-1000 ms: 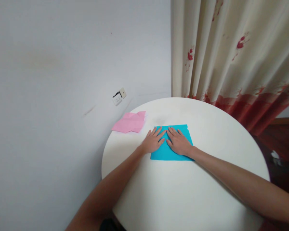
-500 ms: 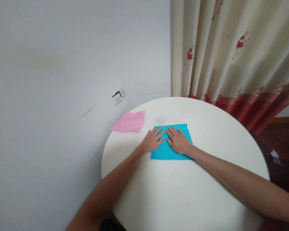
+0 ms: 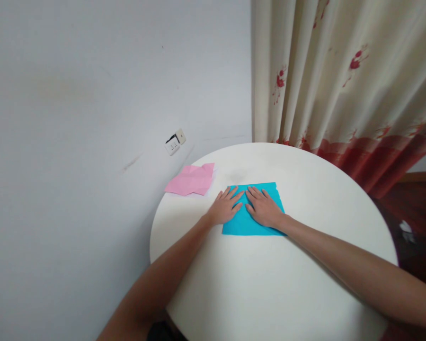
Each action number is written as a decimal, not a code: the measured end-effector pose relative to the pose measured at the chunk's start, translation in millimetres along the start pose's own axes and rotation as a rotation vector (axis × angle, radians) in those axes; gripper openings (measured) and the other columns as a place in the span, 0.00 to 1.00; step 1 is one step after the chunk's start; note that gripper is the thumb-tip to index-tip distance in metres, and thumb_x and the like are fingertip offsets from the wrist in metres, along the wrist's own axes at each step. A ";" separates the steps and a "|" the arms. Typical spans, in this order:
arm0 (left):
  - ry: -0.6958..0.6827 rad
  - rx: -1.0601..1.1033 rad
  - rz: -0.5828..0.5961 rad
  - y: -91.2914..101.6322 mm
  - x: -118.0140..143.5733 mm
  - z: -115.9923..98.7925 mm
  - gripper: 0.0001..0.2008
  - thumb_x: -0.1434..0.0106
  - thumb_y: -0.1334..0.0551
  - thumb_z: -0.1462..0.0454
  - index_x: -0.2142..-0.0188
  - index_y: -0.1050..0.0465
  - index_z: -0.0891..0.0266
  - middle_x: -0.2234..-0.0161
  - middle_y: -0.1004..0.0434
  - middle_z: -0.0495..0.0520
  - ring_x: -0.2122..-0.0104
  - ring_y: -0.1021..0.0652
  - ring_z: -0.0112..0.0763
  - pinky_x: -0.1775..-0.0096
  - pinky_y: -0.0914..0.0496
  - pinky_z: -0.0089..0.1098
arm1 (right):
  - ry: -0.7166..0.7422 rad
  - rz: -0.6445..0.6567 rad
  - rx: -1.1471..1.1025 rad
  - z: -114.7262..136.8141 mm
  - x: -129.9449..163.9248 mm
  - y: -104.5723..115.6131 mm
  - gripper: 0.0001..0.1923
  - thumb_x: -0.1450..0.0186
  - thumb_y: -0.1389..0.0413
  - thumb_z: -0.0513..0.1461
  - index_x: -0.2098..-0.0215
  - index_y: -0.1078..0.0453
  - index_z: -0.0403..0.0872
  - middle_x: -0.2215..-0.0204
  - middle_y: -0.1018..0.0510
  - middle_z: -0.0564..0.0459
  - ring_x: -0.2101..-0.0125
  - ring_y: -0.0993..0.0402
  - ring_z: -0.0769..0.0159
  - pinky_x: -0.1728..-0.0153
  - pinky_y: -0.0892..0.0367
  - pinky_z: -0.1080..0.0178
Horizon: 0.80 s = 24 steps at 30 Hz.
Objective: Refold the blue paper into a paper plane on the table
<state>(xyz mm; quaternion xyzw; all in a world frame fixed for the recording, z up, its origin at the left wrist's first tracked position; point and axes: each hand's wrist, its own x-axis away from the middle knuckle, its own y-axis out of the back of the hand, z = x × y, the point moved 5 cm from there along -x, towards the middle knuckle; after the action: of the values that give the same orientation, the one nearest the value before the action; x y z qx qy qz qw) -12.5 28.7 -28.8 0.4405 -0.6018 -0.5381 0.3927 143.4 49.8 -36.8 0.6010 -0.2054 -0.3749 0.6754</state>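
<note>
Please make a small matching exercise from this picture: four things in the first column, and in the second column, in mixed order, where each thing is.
Things:
1. blue paper
2. pink paper
3. wall socket
4. curtain

Places:
a. on the wall, left of the table
b. hanging behind the table's far right side
c. flat under the left hand and right hand
d. at the table's far left edge

Pairs: 1-c, 2-d, 3-a, 4-b

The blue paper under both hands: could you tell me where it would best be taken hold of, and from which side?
Probably the far right corner of the blue paper, pinched from the right. The sheet lies flat on the white table, the left hand and right hand cover its middle, and that corner is bare and slightly ragged.
</note>
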 end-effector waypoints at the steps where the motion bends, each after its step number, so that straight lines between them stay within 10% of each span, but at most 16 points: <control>1: 0.000 0.001 0.001 -0.4 -0.2 0.2 0.28 0.24 0.54 0.50 0.28 0.50 0.51 0.27 0.57 0.53 0.29 0.52 0.51 0.33 0.51 0.57 | 0.001 -0.002 0.000 0.1 0.0 0.1 0.32 0.26 0.59 0.47 0.29 0.47 0.38 0.29 0.47 0.40 0.29 0.55 0.51 0.32 0.56 0.45; 24: -0.010 0.001 -0.002 -1.4 -0.2 0.5 0.28 0.24 0.54 0.51 0.28 0.50 0.52 0.27 0.57 0.54 0.29 0.52 0.53 0.33 0.51 0.58 | -0.010 0.014 0.004 1.2 1.2 3.0 0.32 0.26 0.59 0.46 0.29 0.47 0.38 0.29 0.48 0.41 0.29 0.55 0.51 0.32 0.56 0.46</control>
<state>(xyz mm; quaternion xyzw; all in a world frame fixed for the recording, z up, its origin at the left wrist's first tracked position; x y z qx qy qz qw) -12.8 29.0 -30.2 0.4387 -0.6035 -0.5405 0.3887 144.0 48.0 -33.8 0.5989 -0.2137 -0.3726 0.6760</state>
